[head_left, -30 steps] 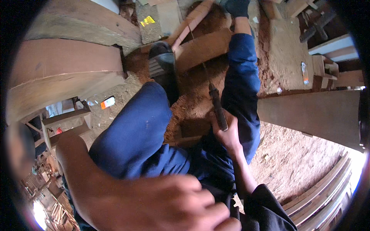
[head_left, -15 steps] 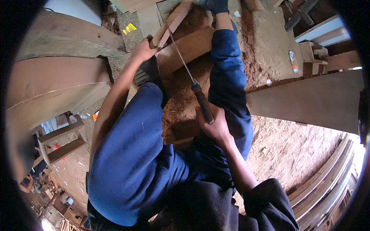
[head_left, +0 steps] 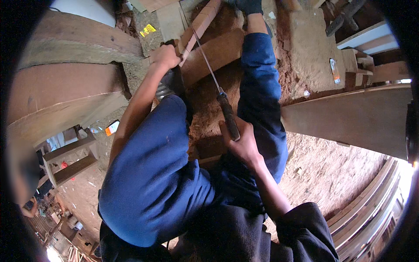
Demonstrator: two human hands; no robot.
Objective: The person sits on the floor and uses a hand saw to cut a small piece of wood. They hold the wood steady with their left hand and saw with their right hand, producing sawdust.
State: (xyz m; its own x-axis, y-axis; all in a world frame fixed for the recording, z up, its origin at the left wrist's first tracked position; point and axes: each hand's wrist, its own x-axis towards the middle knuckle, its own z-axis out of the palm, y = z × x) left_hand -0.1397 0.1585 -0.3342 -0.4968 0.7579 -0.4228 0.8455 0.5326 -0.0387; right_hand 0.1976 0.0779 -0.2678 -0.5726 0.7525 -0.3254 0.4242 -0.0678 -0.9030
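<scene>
My right hand (head_left: 242, 142) is closed round the straight dark handle of a saw (head_left: 226, 109). The saw's long, thin metal blade is seen nearly edge-on and runs up and to the left, across a wooden strip (head_left: 201, 25). Several crosswise lines mark this strip. At its near end my left hand (head_left: 166, 57) is closed against it, with some fingers hidden from view. The strip lies slantwise over a thicker wooden beam (head_left: 214, 56). Whether the blade touches the strip I cannot tell.
My bent left leg (head_left: 144, 174) and outstretched right leg (head_left: 259, 74) flank the work. Large timbers (head_left: 83, 43) stand at left, with a small wooden frame (head_left: 72, 161) below them. A wide board (head_left: 349, 115) is at right, stacked planks (head_left: 362, 205) at lower right. Sawdust covers the ground.
My left hand has shifted slightly down and left at the strip's near end, its fingers now less visible. The saw and my right hand have barely moved. The view has shifted a little.
</scene>
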